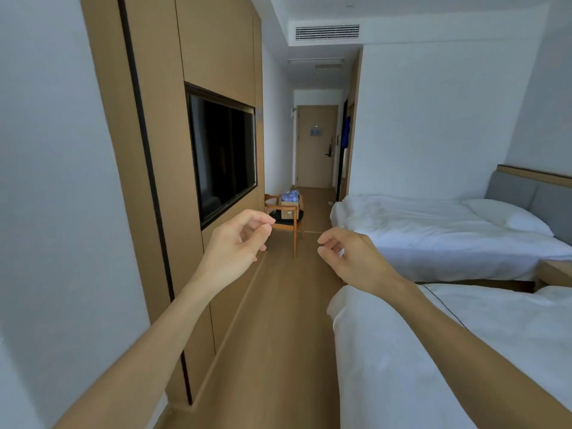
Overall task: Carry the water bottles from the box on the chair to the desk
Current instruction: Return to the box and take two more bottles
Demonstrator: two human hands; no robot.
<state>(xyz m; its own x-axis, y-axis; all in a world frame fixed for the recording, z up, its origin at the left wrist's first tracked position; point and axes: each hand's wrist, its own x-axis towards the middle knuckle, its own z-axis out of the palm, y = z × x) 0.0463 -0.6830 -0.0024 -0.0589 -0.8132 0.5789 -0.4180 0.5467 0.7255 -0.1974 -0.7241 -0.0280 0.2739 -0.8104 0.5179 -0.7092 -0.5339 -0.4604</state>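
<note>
Reaching mid-frame, left hand (240, 243) and right hand (349, 253), loosely curled, hold nothing; boxed water bottles (290, 198) sit on the chair (283, 219) beyond.

A wooden armchair with a black seat (286, 222) is standing on the brown wood floor (278, 335), bearing an open cardboard box (290, 203) holding blue-wrapped bottles (290, 197).

From my remote seat I looked down a narrow hotel room with pale white walls (55, 150) and a light brown wood-look floor (278, 335). A tan wooden wall panel (213, 51) on the left framed a dark flat television screen (223, 156). Two beds with white linen (433, 230) stood on the right beneath a grey padded headboard (526, 193). A tan wooden door (315, 147) closed the far corridor, under a white ceiling air vent (327, 31).
</note>
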